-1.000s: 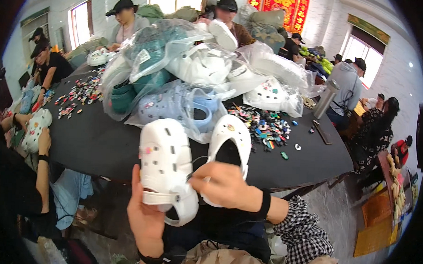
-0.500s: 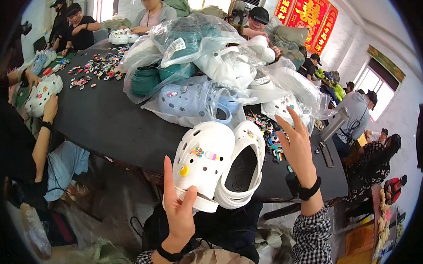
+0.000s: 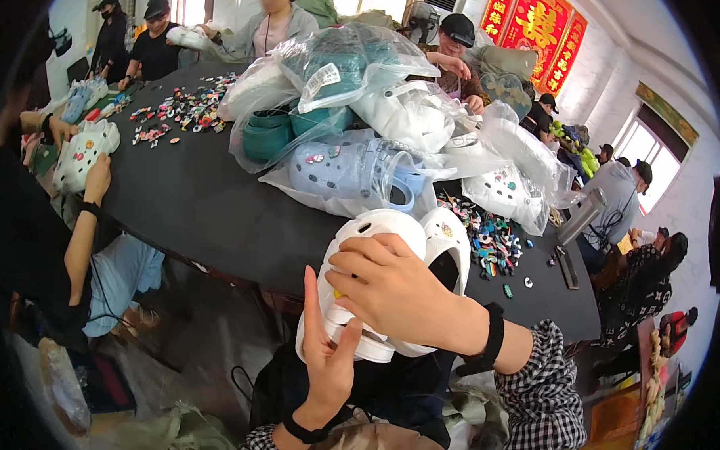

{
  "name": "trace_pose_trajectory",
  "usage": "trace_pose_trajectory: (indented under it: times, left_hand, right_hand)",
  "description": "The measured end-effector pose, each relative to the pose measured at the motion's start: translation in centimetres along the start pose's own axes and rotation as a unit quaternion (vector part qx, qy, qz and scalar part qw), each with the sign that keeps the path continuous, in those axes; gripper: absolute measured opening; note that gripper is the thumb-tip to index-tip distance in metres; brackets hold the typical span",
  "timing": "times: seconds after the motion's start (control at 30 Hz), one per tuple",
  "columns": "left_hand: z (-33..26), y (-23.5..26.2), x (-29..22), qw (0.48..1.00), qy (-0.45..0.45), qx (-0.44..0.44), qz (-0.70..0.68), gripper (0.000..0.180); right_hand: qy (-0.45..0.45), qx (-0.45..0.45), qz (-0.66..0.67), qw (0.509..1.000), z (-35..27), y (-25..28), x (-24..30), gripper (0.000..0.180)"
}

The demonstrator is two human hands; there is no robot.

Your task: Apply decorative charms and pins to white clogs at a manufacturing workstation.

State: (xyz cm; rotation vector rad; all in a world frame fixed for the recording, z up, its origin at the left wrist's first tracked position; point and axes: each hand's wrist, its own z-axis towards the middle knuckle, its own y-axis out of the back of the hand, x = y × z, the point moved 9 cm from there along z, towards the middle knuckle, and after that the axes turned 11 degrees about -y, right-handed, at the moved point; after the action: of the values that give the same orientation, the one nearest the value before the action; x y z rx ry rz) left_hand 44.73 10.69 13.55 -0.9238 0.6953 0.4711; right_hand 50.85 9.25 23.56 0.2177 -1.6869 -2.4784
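A pair of white clogs rests at the near table edge. The left clog (image 3: pixel 376 223) sits in my left hand (image 3: pixel 329 367), whose thumb and fingers grip its heel end. My right hand (image 3: pixel 405 294) lies across the top of that clog, its fingers bent and pressed on it around a yellow shoe charm (image 3: pixel 338 294). That hand hides the other charms on the clog. Beside it, the right clog (image 3: pixel 452 238) shows a small charm on its toe, with its heel behind my right wrist. Loose shoe charms (image 3: pixel 486 237) are heaped just beyond, to the right.
Bagged clogs (image 3: pixel 354 177), blue, green and white, pile up mid-table. More charms (image 3: pixel 185 112) scatter over the black table (image 3: pixel 194 211) at far left. A steel flask (image 3: pixel 582 217) stands at right. At left a co-worker holds a white clog (image 3: pixel 87 156); others sit around.
My right hand has come down and left from above the table onto the left clog, covering its charms. The view has shifted slightly; my left hand keeps its hold.
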Motion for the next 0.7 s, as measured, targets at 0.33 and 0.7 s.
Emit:
trace_pose_trajectory:
  times: [0.33, 0.7]
  left_hand:
    - [1.8, 0.0, 0.4, 0.994, 0.062, -0.023, -0.091, 0.078]
    - [1.4, -0.9, 0.1, 0.999, 0.036, -0.025, -0.001, 0.074]
  right_hand:
    - [0.028, -0.014, 0.12, 0.992, -1.7, 1.8, 1.1, 0.012]
    - [-0.311, -0.247, 0.211, 0.893, -11.3, 10.8, -13.9, 0.018]
